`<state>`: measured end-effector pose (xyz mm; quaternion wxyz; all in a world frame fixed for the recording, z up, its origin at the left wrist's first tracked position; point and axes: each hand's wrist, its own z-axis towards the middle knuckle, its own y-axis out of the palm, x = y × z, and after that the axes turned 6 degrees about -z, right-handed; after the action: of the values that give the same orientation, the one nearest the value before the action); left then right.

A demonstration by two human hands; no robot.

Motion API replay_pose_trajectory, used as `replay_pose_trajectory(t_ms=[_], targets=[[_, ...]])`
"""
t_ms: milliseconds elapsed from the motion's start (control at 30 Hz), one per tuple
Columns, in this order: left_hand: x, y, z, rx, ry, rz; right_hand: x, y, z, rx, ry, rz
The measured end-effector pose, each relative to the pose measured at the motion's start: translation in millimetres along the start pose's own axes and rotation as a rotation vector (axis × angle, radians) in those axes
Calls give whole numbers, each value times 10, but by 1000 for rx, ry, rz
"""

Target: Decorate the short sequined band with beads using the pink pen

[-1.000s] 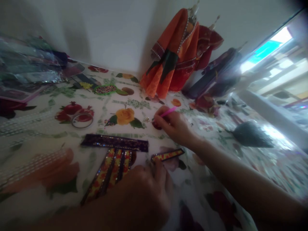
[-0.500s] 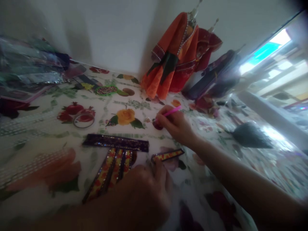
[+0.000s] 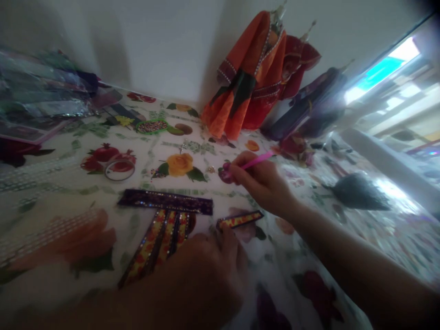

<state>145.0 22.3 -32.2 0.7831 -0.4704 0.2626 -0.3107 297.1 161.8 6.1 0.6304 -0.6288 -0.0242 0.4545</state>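
Note:
My right hand (image 3: 266,183) is closed round a slim pink pen-like tool (image 3: 256,161), its lower tip hidden by the fingers. That hand is over the printed tablecloth, just right of a small cluster of beads or stones (image 3: 211,169). Lower down, my left hand (image 3: 216,266) has its fingertips on the left end of a short yellow-and-red strip (image 3: 242,220) with dark, studded edges. Left of it lies a dark band (image 3: 168,201) with sparkling stones, and several similar patterned strips (image 3: 147,245) fan out below it, partly hidden by my left hand.
A clear ring-shaped item (image 3: 119,169) and a green-rimmed dish of small beads (image 3: 151,126) lie behind the band. Small dressed figures, one in orange (image 3: 240,87), stand against the wall. Plastic-wrapped goods (image 3: 44,91) are at left, a dark bag (image 3: 359,191) at right.
My right hand has moved slightly right, and more of the pink tool's shaft shows, tilted further right. The left hand and the strip stay in place.

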Motion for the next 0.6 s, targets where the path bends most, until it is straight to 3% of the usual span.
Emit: replay_pose_trajectory(t_ms=[133, 300, 433, 600], targets=[[51, 49, 8, 17, -69, -7, -175, -142, -285, -119, -55, -45], [58, 37, 2, -15, -64, -7, -206, -68, -535, -216, -40, -6], [34, -17, -12, -58, -30, 1, -192, -23, -587, -228, -82, -24], [48, -3, -11, -26, -55, 16, -177, -72, -594, -177, -22, 19]])
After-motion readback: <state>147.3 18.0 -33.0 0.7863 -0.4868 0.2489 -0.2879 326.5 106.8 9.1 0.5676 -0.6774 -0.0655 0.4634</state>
